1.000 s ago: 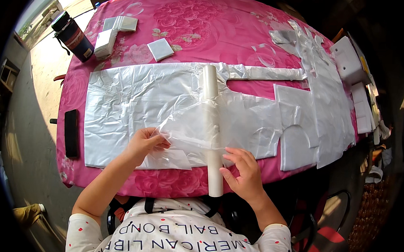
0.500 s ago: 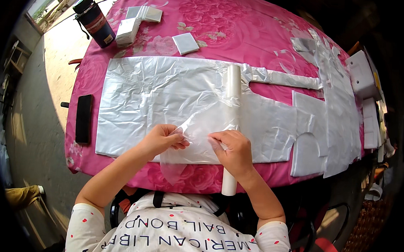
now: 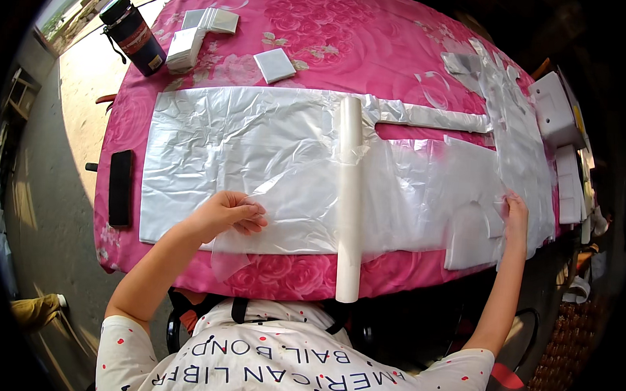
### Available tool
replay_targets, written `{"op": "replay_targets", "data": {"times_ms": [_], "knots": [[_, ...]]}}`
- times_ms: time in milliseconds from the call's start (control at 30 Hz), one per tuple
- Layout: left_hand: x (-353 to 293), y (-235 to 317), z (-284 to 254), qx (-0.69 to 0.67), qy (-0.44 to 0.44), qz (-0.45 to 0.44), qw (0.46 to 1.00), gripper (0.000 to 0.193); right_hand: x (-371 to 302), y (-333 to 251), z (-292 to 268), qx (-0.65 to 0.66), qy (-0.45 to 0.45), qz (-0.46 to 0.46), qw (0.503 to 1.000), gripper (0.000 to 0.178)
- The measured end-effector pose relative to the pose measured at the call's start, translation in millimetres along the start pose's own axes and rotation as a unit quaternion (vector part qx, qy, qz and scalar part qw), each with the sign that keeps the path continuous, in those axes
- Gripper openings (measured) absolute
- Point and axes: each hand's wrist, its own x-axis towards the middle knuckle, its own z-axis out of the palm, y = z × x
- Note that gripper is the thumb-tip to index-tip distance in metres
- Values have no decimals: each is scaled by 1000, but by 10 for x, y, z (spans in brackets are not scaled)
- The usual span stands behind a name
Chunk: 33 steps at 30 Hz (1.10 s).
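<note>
My left hand (image 3: 232, 214) is pinched on one edge of a thin clear plastic film (image 3: 292, 194), to the left of a white tube (image 3: 348, 232). The tube lies lengthwise across a stack of flat silvery-white plastic bags (image 3: 189, 155) and sticks out past their near edge. Far to the right, my right hand (image 3: 515, 213) has its fingers closed on the edge of translucent film (image 3: 460, 177), which spreads from the tube over the bags' cut end. Under that film lie folded white plastic pieces (image 3: 464, 247).
A pink floral tablecloth (image 3: 334, 29) covers the table. At the left are a black phone (image 3: 120, 187) and a dark flask (image 3: 135, 37). White wrapped packets (image 3: 274, 66) lie toward the far side. Loose plastic sheets (image 3: 531, 156) and white boxes (image 3: 558, 108) sit at the right.
My right hand has swung from beside the tube far to the right, drawing translucent film out over the bags' cut end. My left hand stays on the film, slightly farther left in view.
</note>
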Motion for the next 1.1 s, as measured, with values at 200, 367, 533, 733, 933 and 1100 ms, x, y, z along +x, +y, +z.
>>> {"op": "replay_targets", "data": {"times_ms": [200,367,533,733,933,1100], "knots": [[-139,48,-286,23,12,-20,999,23,-1406,-320,823,-380,164,-415,811,29],[-309,206,-671,53,54,-60,995,22,-2685,-170,1726,-362,-259,-230,866,39],[-409,289,-855,113,97,-26,989,21,-2799,11,1914,-386,-316,-99,861,45],[-398,283,-1082,152,111,-40,981,17,-2673,43,1745,-346,-325,-59,878,44],[-438,392,-1231,274,162,-47,947,21,-2704,56,1771,-320,-341,-54,882,41],[-627,601,-854,681,354,22,640,32,-2679,88,1755,-306,-351,-48,883,42]]}}
